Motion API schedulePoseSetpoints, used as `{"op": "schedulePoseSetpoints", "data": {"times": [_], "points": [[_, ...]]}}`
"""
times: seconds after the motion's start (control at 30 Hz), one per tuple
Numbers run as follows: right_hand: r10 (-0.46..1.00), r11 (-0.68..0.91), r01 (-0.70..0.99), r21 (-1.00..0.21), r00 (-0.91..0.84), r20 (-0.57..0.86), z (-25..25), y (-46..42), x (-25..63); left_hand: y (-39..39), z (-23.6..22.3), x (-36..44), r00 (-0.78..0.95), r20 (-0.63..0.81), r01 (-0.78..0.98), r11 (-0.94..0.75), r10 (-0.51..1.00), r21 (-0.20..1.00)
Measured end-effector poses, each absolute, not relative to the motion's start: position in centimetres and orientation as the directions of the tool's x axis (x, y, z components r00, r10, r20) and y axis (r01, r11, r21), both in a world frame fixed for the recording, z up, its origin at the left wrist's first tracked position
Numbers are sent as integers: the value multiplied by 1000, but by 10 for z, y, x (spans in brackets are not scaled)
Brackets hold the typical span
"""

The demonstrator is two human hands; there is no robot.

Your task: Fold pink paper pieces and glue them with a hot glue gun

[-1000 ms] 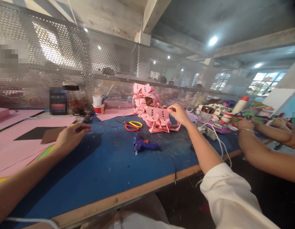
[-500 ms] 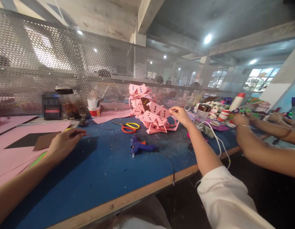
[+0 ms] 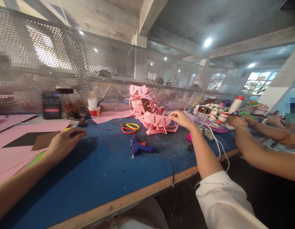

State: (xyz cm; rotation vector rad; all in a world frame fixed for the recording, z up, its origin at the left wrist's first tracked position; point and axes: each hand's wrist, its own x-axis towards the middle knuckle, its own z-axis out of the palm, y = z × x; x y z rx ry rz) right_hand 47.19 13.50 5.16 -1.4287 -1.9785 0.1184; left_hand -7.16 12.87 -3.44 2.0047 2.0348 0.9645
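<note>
My right hand is pinched at the right edge of a folded pink paper piece with dark square marks. That piece lies at the front of a heap of similar pink paper pieces. My left hand hovers at the edge of the pink sheets, fingers loosely bent and apart, holding nothing that I can see. Between my hands, a blue glue gun lies on the blue table. Behind it are scissors with red and yellow handles.
A red-and-white cup and a dark-lidded jar stand by the perforated screen. At right are a clear jar, a white cable and a pile of small parts. Another person's hands work beyond it.
My right hand has lowered slightly, and the raised pink paper piece has come down onto the front of the heap. My left hand keeps its pose; the view has shifted a little.
</note>
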Motion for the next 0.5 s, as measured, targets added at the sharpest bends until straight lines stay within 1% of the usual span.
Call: {"op": "schedulePoseSetpoints", "data": {"times": [0.17,0.37,0.43,0.5], "points": [[877,407,814,-415,-221,427,51,136,472,125,-31,-69,-142,311,849,-46,940,527],[874,372,843,-387,-179,452,52,136,482,123,-29,-66,-134,319,848,-58,938,526],[876,372,836,-404,-172,451,55,134,485,123,-29,-66,-131,320,848,-61,938,526],[882,368,811,-455,-150,447,58,131,488,123,-30,-66,-123,322,848,-69,939,525]]}}
